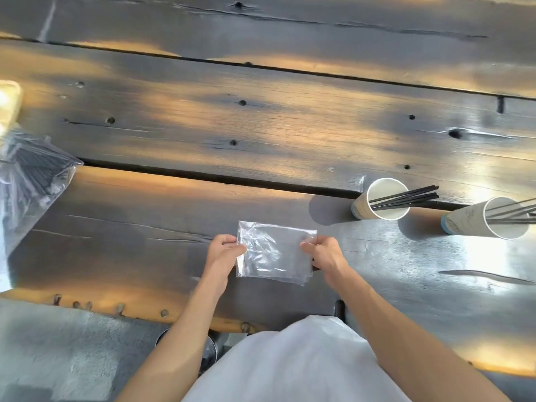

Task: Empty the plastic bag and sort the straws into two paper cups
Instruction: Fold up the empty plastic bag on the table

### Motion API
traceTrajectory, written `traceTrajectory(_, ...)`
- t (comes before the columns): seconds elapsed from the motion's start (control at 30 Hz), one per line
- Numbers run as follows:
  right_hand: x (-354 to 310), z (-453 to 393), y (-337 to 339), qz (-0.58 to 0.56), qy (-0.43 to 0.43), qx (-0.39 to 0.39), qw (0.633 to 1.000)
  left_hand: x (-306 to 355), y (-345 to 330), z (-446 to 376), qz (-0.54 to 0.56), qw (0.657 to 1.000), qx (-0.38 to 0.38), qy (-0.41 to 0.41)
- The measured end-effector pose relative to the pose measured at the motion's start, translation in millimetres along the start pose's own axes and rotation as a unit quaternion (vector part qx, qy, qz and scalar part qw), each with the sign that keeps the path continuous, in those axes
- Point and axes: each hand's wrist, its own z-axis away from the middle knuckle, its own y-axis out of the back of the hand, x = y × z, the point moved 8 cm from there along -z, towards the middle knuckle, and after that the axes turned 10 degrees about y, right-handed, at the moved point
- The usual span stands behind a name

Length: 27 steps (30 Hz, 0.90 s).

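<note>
A small clear plastic bag [275,253], flat, folded and with nothing visible inside, lies on the dark wooden table [261,126] in front of me. My left hand [224,250] pinches its left edge and my right hand [324,253] pinches its right edge. To the right stand two white paper cups. The nearer cup [383,200] holds several thin black straws [406,195] leaning right. The farther cup [490,219] at the right edge also holds several black straws [516,211].
At the left edge lies a larger clear plastic bag [29,181] with many black straws inside. A pale board-like object [10,103] sits behind it. The table's front edge runs just before my white apron [290,364]; grey floor shows below left.
</note>
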Motion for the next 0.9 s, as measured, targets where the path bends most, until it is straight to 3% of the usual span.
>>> traceTrajectory(0.1, -1.1, 6.2, 3.7, -0.015, 0.031, -0.034, 0.999, -12.2, 3.3, 15.0, 0.065, 0.998, -0.003, 0.003)
traceTrajectory(0.33, -13.8, 22.1, -3.0, -0.038, 0.094, -0.14, 0.985, -60.4, -5.1, 69.4, 0.155, 0.984, -0.092, 0.006)
traceTrajectory(0.47, -19.8, 38.7, -27.8, -0.034, 0.093, -0.223, 0.97, -88.1, 17.2, 98.8, 0.254, 0.967, -0.033, -0.011)
traceTrajectory(0.57, -7.3, 59.4, -56.1, 0.075, 0.082, -0.319, 0.941, -113.4, 40.4, 117.3, 0.326, 0.945, 0.038, -0.005)
traceTrajectory(0.8, 9.5, 97.2, -125.0, 0.165, 0.152, -0.313, 0.923, -205.7, 83.8, 146.1, 0.39, 0.918, 0.042, 0.052)
traceTrajectory(0.9, 27.4, 114.7, -162.8, 0.182, 0.141, -0.322, 0.918, -260.7, 104.6, 154.0, 0.399, 0.908, 0.099, 0.083)
